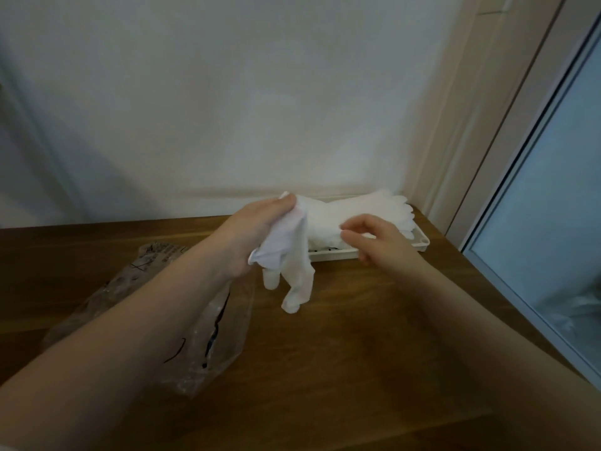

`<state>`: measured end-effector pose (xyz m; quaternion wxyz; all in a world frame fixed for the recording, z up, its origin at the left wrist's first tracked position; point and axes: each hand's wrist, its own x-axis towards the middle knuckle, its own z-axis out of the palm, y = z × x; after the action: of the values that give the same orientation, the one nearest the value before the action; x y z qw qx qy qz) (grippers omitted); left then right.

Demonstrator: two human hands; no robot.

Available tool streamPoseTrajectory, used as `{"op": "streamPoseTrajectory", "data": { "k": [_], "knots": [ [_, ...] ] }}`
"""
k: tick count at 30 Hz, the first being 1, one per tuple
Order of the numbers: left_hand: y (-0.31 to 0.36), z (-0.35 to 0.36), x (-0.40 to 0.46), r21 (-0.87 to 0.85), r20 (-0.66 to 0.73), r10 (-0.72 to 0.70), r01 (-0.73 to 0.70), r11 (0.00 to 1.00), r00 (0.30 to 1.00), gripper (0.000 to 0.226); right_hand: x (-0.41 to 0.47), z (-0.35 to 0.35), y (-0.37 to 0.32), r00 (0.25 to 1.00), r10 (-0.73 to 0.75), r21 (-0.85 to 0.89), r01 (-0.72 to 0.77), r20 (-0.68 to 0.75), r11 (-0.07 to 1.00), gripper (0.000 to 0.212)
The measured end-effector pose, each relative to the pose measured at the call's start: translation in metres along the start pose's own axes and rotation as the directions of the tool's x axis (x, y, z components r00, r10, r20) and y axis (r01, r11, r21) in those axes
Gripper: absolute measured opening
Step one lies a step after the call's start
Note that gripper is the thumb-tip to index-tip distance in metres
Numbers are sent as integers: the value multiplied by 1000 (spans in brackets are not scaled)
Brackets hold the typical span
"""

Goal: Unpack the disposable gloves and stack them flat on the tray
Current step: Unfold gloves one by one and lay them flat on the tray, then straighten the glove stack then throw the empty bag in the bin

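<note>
My left hand [252, 234] grips a crumpled white disposable glove [292, 265] by its cuff, and the glove's fingers dangle over the table just in front of the tray. A stack of white gloves [367, 209] lies flat on the cream tray [419, 244] against the wall, fingers pointing right. Over the near side of that stack hovers my right hand [374, 240], fingers loosely curled and holding nothing. The clear plastic glove bag [208, 333] lies on the table under my left forearm.
The wooden table [357, 353] runs up to a white wall at the back. Its right edge meets a door frame and a glass panel [553, 206]. The tray sits in the far right corner.
</note>
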<state>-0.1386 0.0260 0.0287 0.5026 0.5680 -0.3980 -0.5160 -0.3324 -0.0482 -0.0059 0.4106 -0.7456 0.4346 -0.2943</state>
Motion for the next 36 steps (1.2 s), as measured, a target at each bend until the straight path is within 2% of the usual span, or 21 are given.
{"op": "streamPoseTrajectory", "data": {
  "k": [2,4,6,9,12,15,16,17,18,19,21,23,25,26,28,30,31,34,36],
  "knots": [
    [3,5,2,91,41,8,-12,996,999,52,-6,5,-15,964,-157,82,142,215,986,39],
    [8,9,1,123,97,25,-37,992,995,40,-8,12,-27,913,-246,177,197,327,964,52],
    [15,14,1,143,146,49,-70,987,988,33,-4,14,-34,918,-250,234,182,308,955,48],
    [22,18,3,222,141,118,-148,964,983,27,5,7,-34,946,-142,235,74,291,969,29],
    [27,19,11,293,94,179,-199,935,979,23,9,-6,-27,956,-1,92,-28,294,995,13],
    [31,22,19,324,98,195,-216,921,976,20,14,-20,-18,978,26,-96,-6,205,995,14],
    [32,24,23,335,97,199,-221,916,975,19,16,-25,-16,986,27,-112,-8,166,994,13],
    [34,26,26,349,99,212,-234,908,972,19,19,-30,-14,989,39,-58,-31,144,998,11],
    [35,28,29,365,104,229,-251,897,968,20,21,-34,-13,987,69,76,-81,148,994,10],
    [37,31,33,377,108,249,-272,885,962,22,24,-38,-13,979,105,264,-150,177,953,8],
    [40,36,42,376,98,291,-306,875,952,27,26,-44,-16,952,169,596,-292,253,749,12],
    [44,40,52,358,73,322,-326,875,944,29,29,-47,-17,933,206,774,-359,294,522,21],
    [48,43,61,376,74,330,-333,865,941,29,34,-46,-15,934,253,861,-337,253,382,25],
    [49,45,67,399,79,335,-337,853,939,30,39,-47,-12,938,284,869,-302,198,392,24],
    [52,48,78,449,97,358,-362,817,929,30,51,-50,-2,957,291,796,-184,11,576,16],
    [56,52,85,477,156,397,-421,771,904,26,62,-56,10,968,173,596,-30,-183,802,9],
    [57,52,89,465,189,394,-435,771,900,25,66,-59,16,967,88,483,40,-240,875,12],
    [59,47,107,465,294,372,-471,749,881,26,79,-71,32,958,-62,259,137,-279,956,16],
    [57,40,120,578,352,375,-514,634,858,29,90,-78,42,956,-116,139,157,-268,978,10]
  ]
}}
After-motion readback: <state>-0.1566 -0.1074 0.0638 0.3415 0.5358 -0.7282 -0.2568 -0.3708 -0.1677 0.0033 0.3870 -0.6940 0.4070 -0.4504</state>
